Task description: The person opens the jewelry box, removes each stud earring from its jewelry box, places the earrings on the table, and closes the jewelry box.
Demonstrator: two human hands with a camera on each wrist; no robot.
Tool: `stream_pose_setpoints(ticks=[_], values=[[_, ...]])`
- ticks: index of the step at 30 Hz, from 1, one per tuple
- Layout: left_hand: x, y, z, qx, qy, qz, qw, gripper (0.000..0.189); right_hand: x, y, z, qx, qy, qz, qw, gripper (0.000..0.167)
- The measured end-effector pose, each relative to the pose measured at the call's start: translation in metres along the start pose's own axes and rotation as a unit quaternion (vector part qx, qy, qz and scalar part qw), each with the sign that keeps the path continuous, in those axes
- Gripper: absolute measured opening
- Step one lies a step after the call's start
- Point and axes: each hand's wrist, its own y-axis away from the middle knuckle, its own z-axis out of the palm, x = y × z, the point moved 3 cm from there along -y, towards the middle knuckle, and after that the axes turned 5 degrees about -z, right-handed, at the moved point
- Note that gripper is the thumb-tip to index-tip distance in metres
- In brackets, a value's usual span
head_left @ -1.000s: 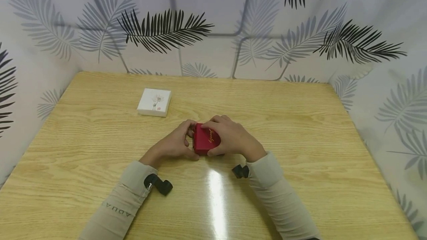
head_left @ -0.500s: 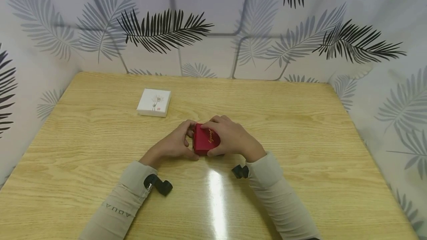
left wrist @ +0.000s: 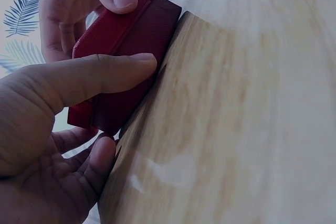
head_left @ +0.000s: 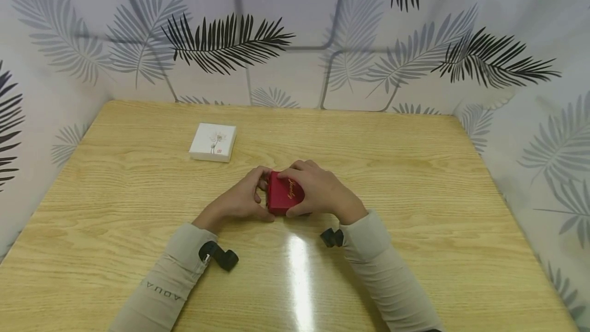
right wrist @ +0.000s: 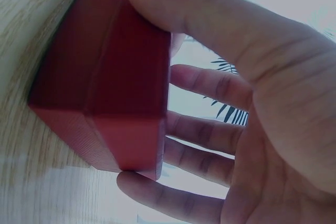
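Note:
A small red jewelry box [head_left: 282,193] with gold lettering on its lid sits on the wooden table between both hands. My left hand [head_left: 241,196] holds its lower part from the left side, the thumb lying along the near face in the left wrist view. From the right, my right hand [head_left: 320,188] grips the lid, thumb on the near face and fingers over the top and far side. In the right wrist view a seam runs between lid and base of the red box [right wrist: 126,72]; the lid looks down on the base.
A white square box [head_left: 213,140] with a printed flower stands farther back to the left on the table [head_left: 392,168]. A leaf-patterned curtain [head_left: 286,35] hangs behind the table and along its sides. A small black camera [head_left: 225,259] sticks out from the left wrist.

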Motion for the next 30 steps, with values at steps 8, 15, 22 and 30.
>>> stream_pose_setpoints(ticks=[8,15,22,30], values=[[0.0006,0.0014,-0.0002,0.003,0.002,0.004,1.0000,0.094,0.0010,-0.0014,0.0020,-0.006,-0.003,0.004,1.0000,0.077],[0.0011,0.0019,-0.0008,0.001,-0.005,0.012,0.9999,0.094,0.0004,-0.0019,0.0016,-0.006,-0.002,0.002,1.0000,0.078],[0.0023,0.0029,-0.0011,-0.001,-0.002,0.013,0.9999,0.094,0.0004,-0.0020,0.0028,-0.007,-0.006,0.005,0.9999,0.077],[0.0030,0.0034,-0.0011,-0.002,-0.009,0.011,0.9999,0.095,0.0000,-0.0018,0.0035,-0.006,-0.008,0.006,0.9999,0.077]])
